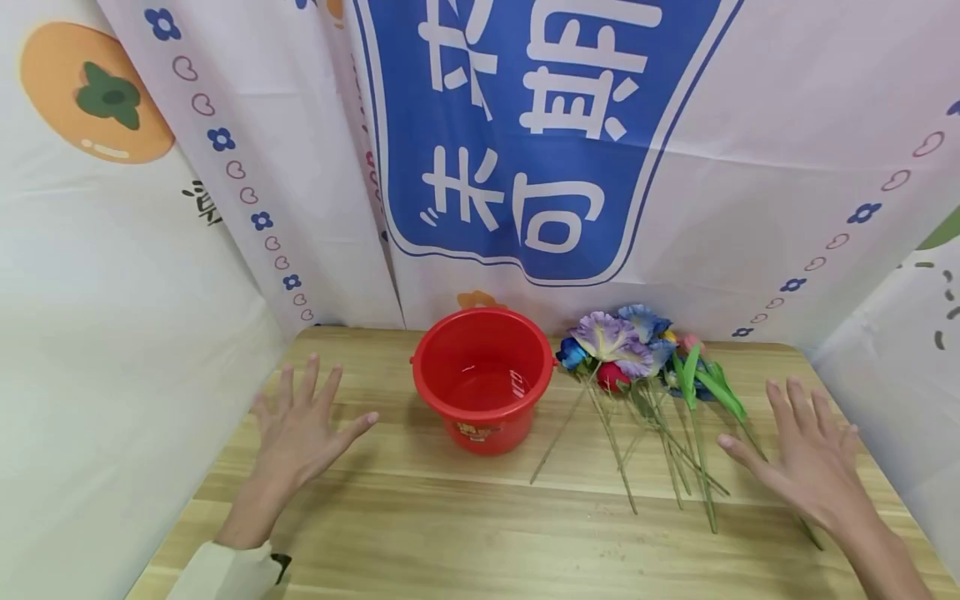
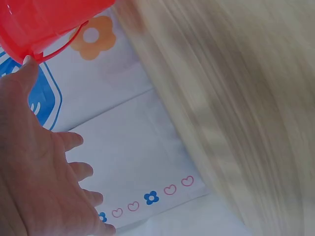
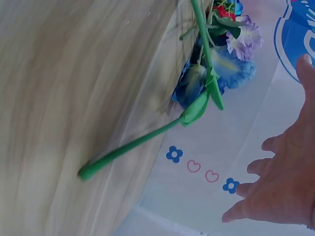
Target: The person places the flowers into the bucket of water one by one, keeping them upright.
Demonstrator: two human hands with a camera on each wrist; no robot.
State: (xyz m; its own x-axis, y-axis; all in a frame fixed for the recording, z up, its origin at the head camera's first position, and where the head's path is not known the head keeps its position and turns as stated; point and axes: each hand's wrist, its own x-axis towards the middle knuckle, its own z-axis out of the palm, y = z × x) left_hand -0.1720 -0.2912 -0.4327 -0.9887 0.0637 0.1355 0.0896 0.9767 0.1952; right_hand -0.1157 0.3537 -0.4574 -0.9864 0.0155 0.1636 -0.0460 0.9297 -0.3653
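Spread wide, my left hand (image 1: pixel 298 437) hovers over the left part of the table, its thumb towards a red plastic bucket (image 1: pixel 486 429) and nothing in its grasp. In the left wrist view the bucket (image 2: pixel 47 24) shows its thin red handle, with the thumb overlapping it. On the right, my right hand (image 1: pixel 813 458) is also spread with nothing held, beside a pile of artificial flowers. A purple iris (image 1: pixel 611 337), a red rose (image 1: pixel 613 377), a blue rose (image 1: pixel 572 353) and green-leaved stems (image 1: pixel 701 458) lie in it. In the right wrist view, a thick green stem (image 3: pixel 133 143) crosses the table.
The wooden table (image 1: pixel 420 533) backs onto a white cloth wall (image 1: pixel 697 217) with a large blue printed panel (image 1: pixel 502 150). White cloth (image 1: pixel 112 333) also closes off the left side, and more hangs on the right. The flower heads lie close to the back edge.
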